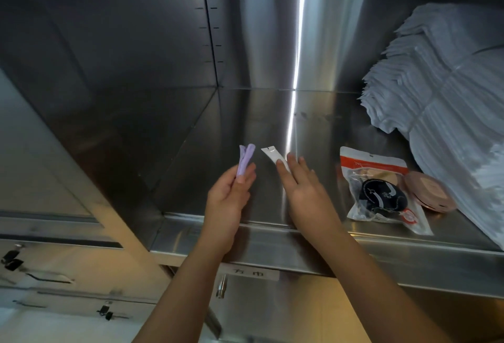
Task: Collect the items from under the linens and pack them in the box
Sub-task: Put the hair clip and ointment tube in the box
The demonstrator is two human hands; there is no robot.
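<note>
Two light items: left hand [227,192] pinches a soft purple piece [246,161] above the steel shelf [245,113], right hand [305,190] presses straight fingers [293,164] on a white sachet [272,155] lying there, probably slick and best pinched by its edges.

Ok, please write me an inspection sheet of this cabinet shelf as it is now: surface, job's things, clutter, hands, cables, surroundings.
Surface: steel shelf, bare metal with a bright streak of reflected light.
Job's things: purple item held up off the shelf; white sachet lying on the shelf; clear pouch with an orange top, lying flat to the right; pink round case beside the pouch, at the edge of the white linens stacked on the right.
Clutter: nothing seen.
Hands: left hand pinches the purple item; right hand touches the white sachet with straight fingers.
Cables: nothing seen.
Surroundings: steel cabinet wall; label below the shelf edge; no box in view.
</note>
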